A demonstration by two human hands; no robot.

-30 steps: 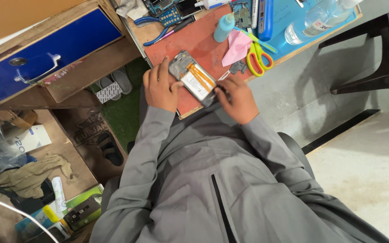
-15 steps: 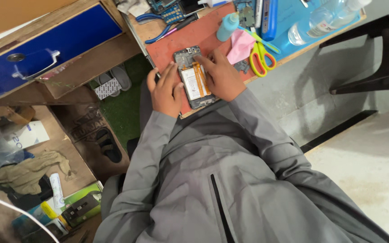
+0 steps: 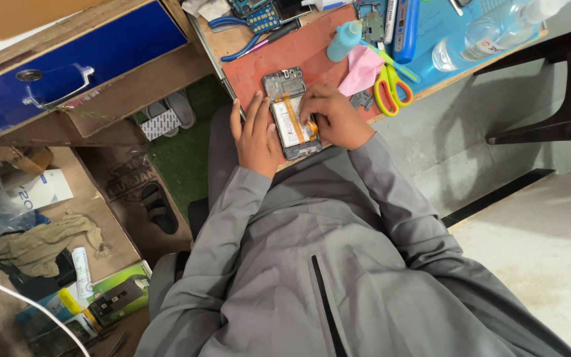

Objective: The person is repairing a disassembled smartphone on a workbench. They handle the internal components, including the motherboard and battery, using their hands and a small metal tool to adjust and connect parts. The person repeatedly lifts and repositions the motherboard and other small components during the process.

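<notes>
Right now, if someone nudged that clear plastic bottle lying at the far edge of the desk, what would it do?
The clear plastic bottle lies on its side on the blue mat, so it would probably roll. It looks mostly empty, so likely light and easily shoved. Its smooth wall may slip in the fingers.

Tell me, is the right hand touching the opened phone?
Touching. The head view shows the right hand with its fingertips pressed on the white battery area of the opened phone, no gap visible.
</notes>
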